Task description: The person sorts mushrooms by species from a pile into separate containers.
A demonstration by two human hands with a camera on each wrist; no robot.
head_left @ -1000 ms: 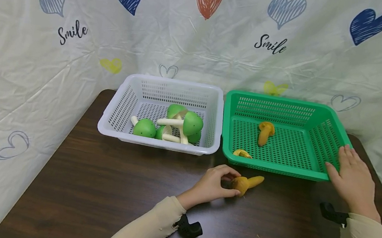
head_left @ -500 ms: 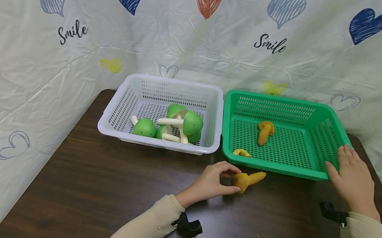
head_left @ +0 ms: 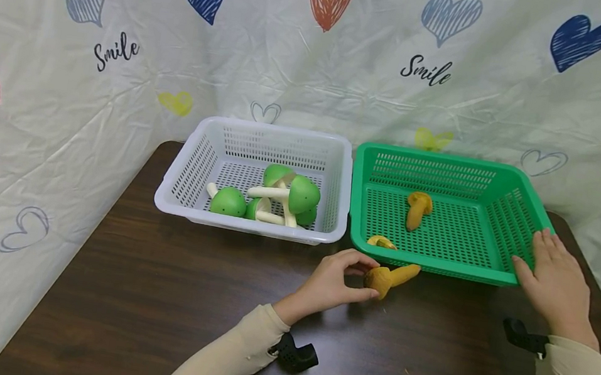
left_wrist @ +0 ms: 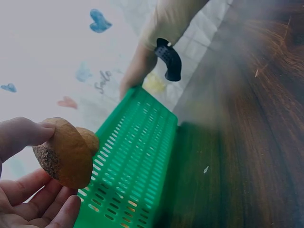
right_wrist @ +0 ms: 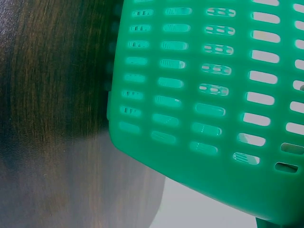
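Observation:
My left hand (head_left: 330, 282) pinches a yellow-brown mushroom (head_left: 379, 280) by its cap, between thumb and fingers. Its stem points right, overlapping the front rim of the green basket (head_left: 455, 268) in the head view. Seen from the left wrist, the mushroom cap (left_wrist: 69, 156) has a dark rough patch, and the basket's slotted wall (left_wrist: 135, 147) stands just behind it. Across the basket's right rim lies my right hand (head_left: 558, 285), fingers straight, thumb spread apart. The right wrist view shows only the basket wall (right_wrist: 190, 123) and table. Two more yellow-brown mushrooms (head_left: 417, 212) lie inside the basket.
Left of the green basket, side by side with it, stands a white basket (head_left: 244, 224) holding several green-capped mushrooms (head_left: 304, 195) with white stems. Both are near the back edge of the dark wooden table (head_left: 149, 294). Behind hangs a white heart-printed cloth (head_left: 274, 38).
My left hand has lifted the mushroom slightly and moved it toward the green basket's front rim. The right hand and both baskets have stayed in place.

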